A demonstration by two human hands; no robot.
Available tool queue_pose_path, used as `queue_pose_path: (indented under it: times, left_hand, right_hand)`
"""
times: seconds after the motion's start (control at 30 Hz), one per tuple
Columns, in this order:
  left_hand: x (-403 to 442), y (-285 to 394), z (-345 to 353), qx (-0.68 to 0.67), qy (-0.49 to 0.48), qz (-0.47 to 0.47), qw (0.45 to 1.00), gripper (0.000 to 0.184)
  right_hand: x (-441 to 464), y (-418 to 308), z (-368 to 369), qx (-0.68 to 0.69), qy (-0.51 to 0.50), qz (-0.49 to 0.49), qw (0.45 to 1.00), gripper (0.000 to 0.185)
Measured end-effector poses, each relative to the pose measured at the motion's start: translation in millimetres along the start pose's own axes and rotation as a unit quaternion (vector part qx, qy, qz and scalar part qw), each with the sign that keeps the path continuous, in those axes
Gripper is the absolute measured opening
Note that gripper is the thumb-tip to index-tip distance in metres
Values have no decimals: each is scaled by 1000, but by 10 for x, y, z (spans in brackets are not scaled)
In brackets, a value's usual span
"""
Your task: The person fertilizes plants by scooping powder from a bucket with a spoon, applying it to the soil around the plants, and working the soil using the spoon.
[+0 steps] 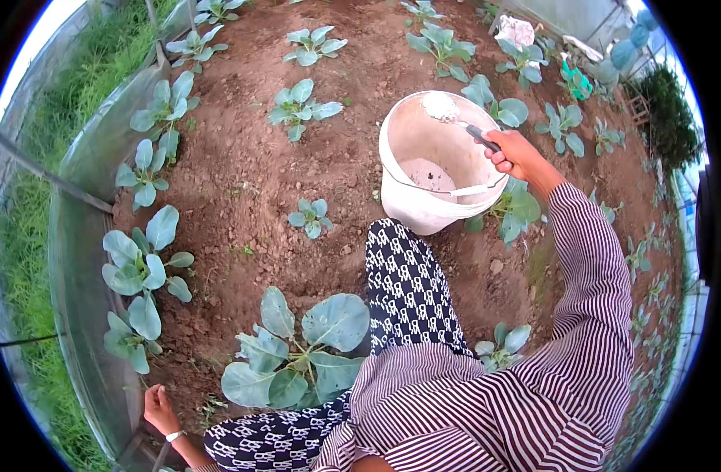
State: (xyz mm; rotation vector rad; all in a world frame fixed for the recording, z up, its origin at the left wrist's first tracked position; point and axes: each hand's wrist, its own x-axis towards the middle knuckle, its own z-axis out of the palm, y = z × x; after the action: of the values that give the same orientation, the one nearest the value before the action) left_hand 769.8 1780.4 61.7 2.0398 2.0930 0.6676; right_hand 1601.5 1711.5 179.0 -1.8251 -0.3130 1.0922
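My right hand [512,154] is closed around the dark handle of a scoop [480,134]. White powder [439,105] is heaped on the scoop's end, over the open mouth of a white bucket [423,208]. The bucket stands on the soil just beyond my knee, its wire handle with a white grip lying across the front. Pale residue with dark specks shows on its bottom. At the lower left, my left hand [160,409] has its fingers drawn together near the ground; what is in them, if anything, is too small to name. A large leafy plant [329,374] grows between my legs.
Several leafy plants [146,263] grow in rows in brown soil [250,181]. A mesh or plastic sheet wall [89,291] runs along the left, with tall green growth behind it. Whitish bundle [516,33] and a green object [577,81] lie at the far right.
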Motion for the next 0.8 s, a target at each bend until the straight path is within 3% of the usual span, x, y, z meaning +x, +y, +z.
queue_pose_path:
  times: [0.13,0.2,0.23,0.3,0.33,0.43,0.53,0.63,0.67,0.73,0.8]
  left_hand:
    - [-403,-266,229,-50,-41,-108,992,14]
    - [-644,-286,390,-131,-24,-105,986,15]
    - [-732,-257,423,-169,-51,-146,973,15]
    - [-936,-201,571,-120,-47,-198,972,18]
    - [-1005,-251,690,-91,-29,-147,984,17]
    - [-1499,-546,1205,-181,-24,-222,958,19]
    - [-1941,-734,1581,-317,-78,-340,882,17]
    - [-2276,-702,2062,-239,-56,-352,903,24]
    - [-2288,-548,2124,-201,-53,-404,891,25]
    - [-2254,-329,2070,-253,-53,-423,868,27]
    - [-2342,-276,2302,-234,-21,-411,881,27]
  right_hand:
    - [-159,-132,350,-47,-15,-52,997,23]
    - [-213,-140,494,-70,-73,-97,990,21]
    - [-176,-93,562,-77,-75,-109,988,20]
    - [-44,38,816,-94,-106,-129,981,18]
    - [-179,26,1021,-98,-173,-97,975,20]
    - [-342,275,1955,-141,-150,-125,971,42]
    - [-439,556,2873,-142,-259,-53,954,41]
    - [-594,941,3713,-191,-367,-1,910,39]
    - [-631,1103,4000,-200,-394,18,897,38]
    - [-798,1422,4629,-232,-438,43,867,38]
    - [-909,1796,5249,-250,-494,52,831,37]
